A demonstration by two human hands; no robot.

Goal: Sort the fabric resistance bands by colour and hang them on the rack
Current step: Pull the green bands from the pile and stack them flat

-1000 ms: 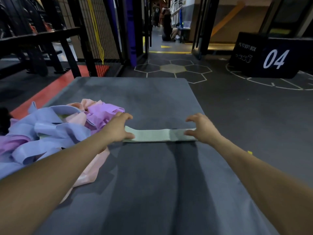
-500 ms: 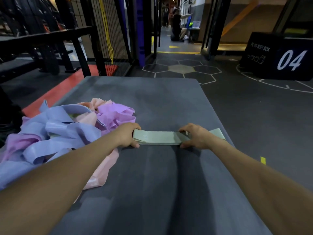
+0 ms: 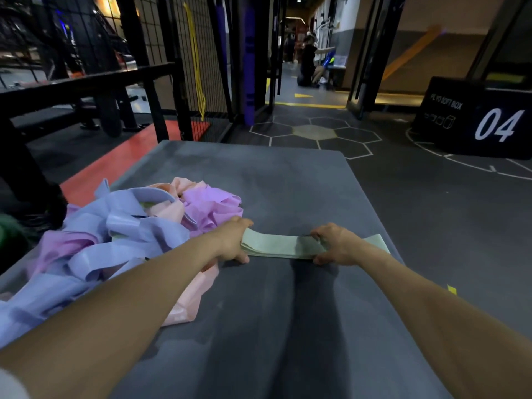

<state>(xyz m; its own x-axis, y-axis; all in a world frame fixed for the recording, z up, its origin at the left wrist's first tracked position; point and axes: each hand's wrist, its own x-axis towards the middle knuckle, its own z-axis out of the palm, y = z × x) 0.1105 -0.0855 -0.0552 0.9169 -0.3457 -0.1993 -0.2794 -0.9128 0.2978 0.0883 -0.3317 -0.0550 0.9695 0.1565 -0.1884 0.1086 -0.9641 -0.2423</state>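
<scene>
Pale green fabric bands (image 3: 277, 246) lie stacked flat on the grey padded platform (image 3: 259, 180). My left hand (image 3: 233, 240) grips the stack's left end with thumb under and fingers over. My right hand (image 3: 335, 244) grips the stack near its right part, fingers curled on top; a bit of green band (image 3: 377, 241) sticks out beyond it to the right. A tangled heap of blue (image 3: 126, 228), lilac (image 3: 211, 204) and pink (image 3: 175, 210) bands lies to the left, touching my left forearm.
A black wire-mesh rack (image 3: 161, 47) with a hanging yellow cord (image 3: 197, 67) stands beyond the platform's far left. A black soft box marked 04 (image 3: 483, 122) sits on the floor at far right. A person crouches far down the corridor (image 3: 309, 64).
My right hand slid left along the green bands and curled onto them, leaving their right end exposed. My left hand closed on the left end. The view shifted slightly.
</scene>
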